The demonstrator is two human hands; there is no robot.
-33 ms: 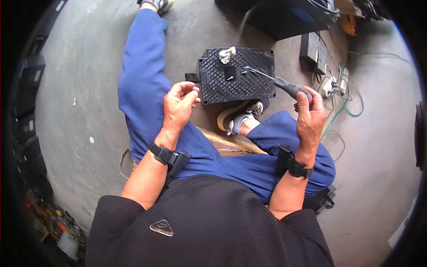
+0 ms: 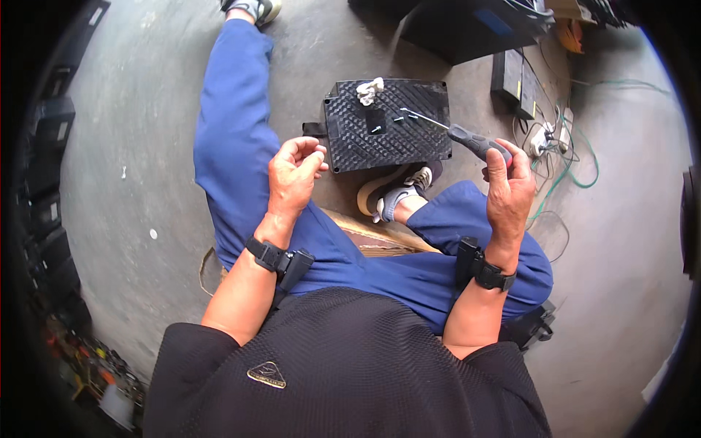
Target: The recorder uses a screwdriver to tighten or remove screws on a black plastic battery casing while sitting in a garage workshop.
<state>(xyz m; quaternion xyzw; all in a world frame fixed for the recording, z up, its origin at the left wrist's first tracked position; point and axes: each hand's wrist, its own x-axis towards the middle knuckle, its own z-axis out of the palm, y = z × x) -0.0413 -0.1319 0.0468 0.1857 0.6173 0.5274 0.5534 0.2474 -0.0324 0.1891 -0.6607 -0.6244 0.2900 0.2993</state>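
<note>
A black box (image 2: 350, 150) with a ridged, woven-looking top lies on the floor ahead of me. On its lid are several small screws (image 2: 399, 119) and a crumpled white scrap (image 2: 369, 91), perhaps cloth or paper. My right hand (image 2: 510, 182) grips the grey handle of a screwdriver (image 2: 471, 140), right of the box. The screwdriver's thin shaft points left, over the lid, near the screws. By the box's near left corner is my left hand (image 2: 290, 175), its thumb and fingers curled together in a pinch. Whatever may be between those fingertips is too small to make out.
Beyond the box stands a large black case (image 2: 475, 33). To its right are a flat black unit (image 2: 513, 84), a white power strip (image 2: 540, 139) and tangled green cable (image 2: 588, 171). Dark boxes (image 2: 47, 168) line the far left. My shoe (image 2: 398, 197) rests just below the box.
</note>
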